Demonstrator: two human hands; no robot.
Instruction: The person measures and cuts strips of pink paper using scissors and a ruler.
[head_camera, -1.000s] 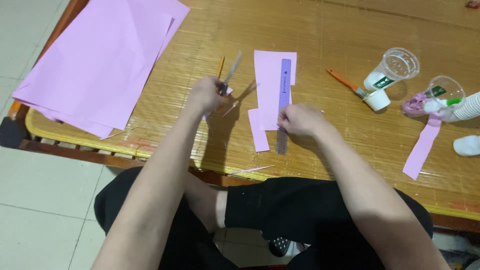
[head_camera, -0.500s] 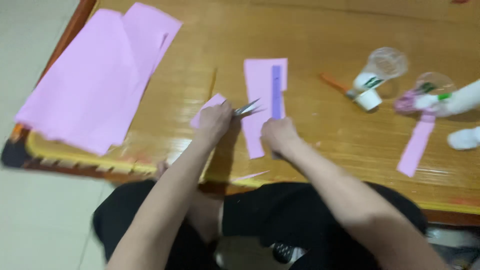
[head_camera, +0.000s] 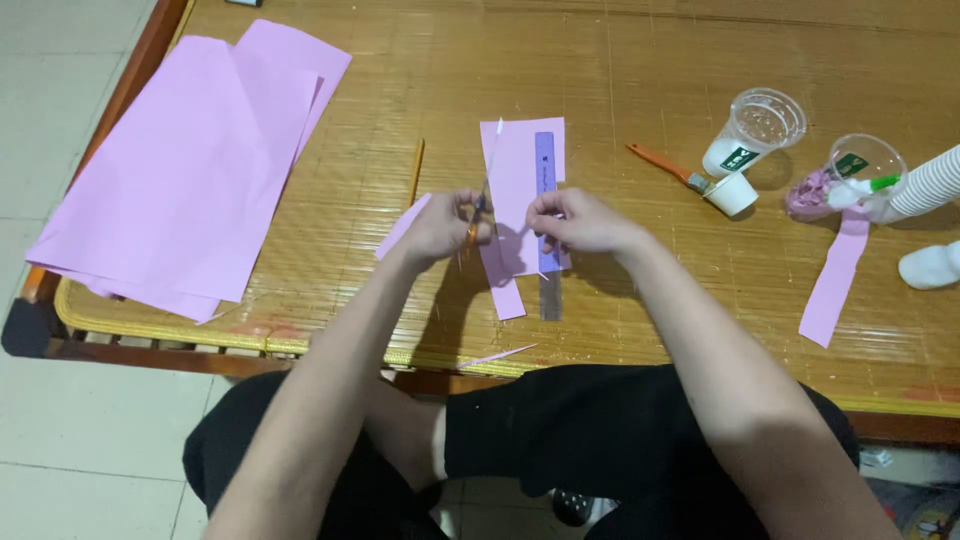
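Note:
On a bamboo mat (head_camera: 640, 300) lies a small pink paper rectangle (head_camera: 516, 170) with a purple ruler (head_camera: 546, 160) along its right side. My left hand (head_camera: 440, 228) grips orange-handled scissors (head_camera: 476, 222), whose blades point up along the paper's left edge. My right hand (head_camera: 578, 220) pinches the lower part of that paper, beside the ruler. A narrow pink strip (head_camera: 506, 294) hangs below the hands. Just left of my left hand, a pink scrap (head_camera: 400, 228) peeks out. A pencil (head_camera: 416, 170) lies to the left of the paper.
Large pink sheets (head_camera: 190, 160) cover the mat's left side. To the right are an orange-handled brush (head_camera: 662, 163), a clear cup (head_camera: 762, 125), a small white cup (head_camera: 735, 194), a cup of pink bits (head_camera: 850, 176), stacked white cups (head_camera: 928, 184) and a long pink strip (head_camera: 835, 282).
My left hand brought the scissors from left of the paper to its left edge. My right hand left the ruler's lower end and now pinches the paper higher up.

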